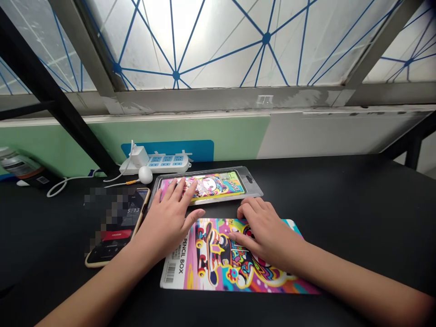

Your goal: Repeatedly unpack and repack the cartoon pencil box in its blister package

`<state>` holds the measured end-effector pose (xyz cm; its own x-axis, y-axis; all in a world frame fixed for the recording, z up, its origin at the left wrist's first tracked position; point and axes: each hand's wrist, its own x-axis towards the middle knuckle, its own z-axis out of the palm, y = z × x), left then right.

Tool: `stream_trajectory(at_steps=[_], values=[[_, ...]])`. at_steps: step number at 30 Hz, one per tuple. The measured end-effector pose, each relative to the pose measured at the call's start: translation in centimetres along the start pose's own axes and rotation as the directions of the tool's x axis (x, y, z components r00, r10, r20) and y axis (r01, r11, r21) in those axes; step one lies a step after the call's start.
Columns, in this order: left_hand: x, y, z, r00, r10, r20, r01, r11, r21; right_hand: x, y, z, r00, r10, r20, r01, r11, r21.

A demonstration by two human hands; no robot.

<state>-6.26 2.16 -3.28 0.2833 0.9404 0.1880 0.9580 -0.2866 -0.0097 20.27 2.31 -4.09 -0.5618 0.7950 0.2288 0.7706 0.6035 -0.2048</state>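
A black table (350, 236) fills the lower part of the view, and a window with blue lines on its glass (218, 41) is above it. On the table lies a printed card (211, 268), and I use this card as the reference for all places. It is flat and very colourful, with a cartoon skateboard, and the words "PENCIL BOX" and a barcode are on its left end. Its long axis goes left to right, and the words read along the short left edge.

Just behind the card lies a clear plastic pack (254, 186) with a pink and yellow cartoon box (218, 184) inside. Its long axis also goes left to right, and its hanging tab points to the right.

The left hand (170, 218) is spread flat on the pack, with the thumb reaching toward the card. The right hand (265, 231) rests on the card with the fingers a little curved, and it pinches nothing.

Left of the card lies a phone (116, 227). Behind the pack is a white power strip (166, 163), with a small round white object (145, 175) just in front of it.
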Motion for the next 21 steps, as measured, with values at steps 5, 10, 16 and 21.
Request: stream_trajectory(at_steps=[5, 10, 16, 21], values=[[0.1, -0.2, -0.5, 1.0, 0.02, 0.018, -0.02, 1.0, -0.022, -0.3, -0.3, -0.7, 0.998, 0.063, 0.013, -0.064, 0.992, 0.106], [-0.2, -0.2, -1.4, 0.999, 0.031, 0.019, -0.027, 0.986, -0.165, -0.3, 1.5, -3.3, 0.992, 0.106, 0.065, -0.117, 0.972, 0.202], [-0.3, -0.4, -2.0, 0.995, 0.099, 0.0, -0.094, 0.951, -0.295, 0.7, 9.1, -6.9, 0.915, 0.194, 0.353, -0.274, 0.943, 0.192], [-0.3, -0.4, -2.5, 0.995, 0.085, -0.06, -0.103, 0.904, -0.414, 0.5, 12.9, -7.2, 0.851, 0.294, 0.435, -0.363, 0.928, 0.083]])
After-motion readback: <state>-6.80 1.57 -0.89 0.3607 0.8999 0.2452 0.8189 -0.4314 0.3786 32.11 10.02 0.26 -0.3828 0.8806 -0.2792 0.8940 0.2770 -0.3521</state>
